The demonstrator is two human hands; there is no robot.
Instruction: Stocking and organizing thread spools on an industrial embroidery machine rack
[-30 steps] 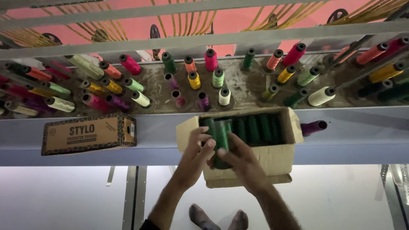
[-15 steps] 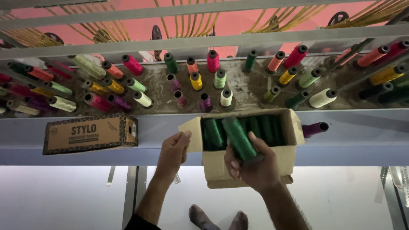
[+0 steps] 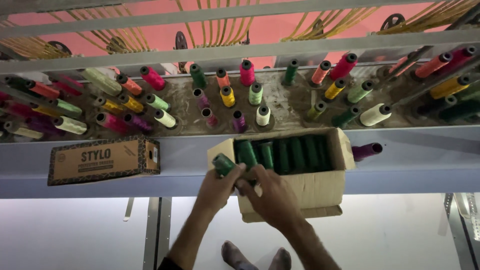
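While both hands meet at the middle of the frame, the left hand (image 3: 216,187) is closed around a dark green thread spool (image 3: 223,164), holding it at the left front corner of the open brown cardboard box (image 3: 310,187). Just beside it, the right hand (image 3: 272,197) curls against the box's front wall; its fingers seem to pinch something small, though the view is too poor to tell. More green spools (image 3: 292,155) lie side by side inside the box. Across the upper frame, a dusty rack of many-coloured thread cones (image 3: 227,96) stands on pegs. At lower left rests a flat printed carton (image 3: 102,160).
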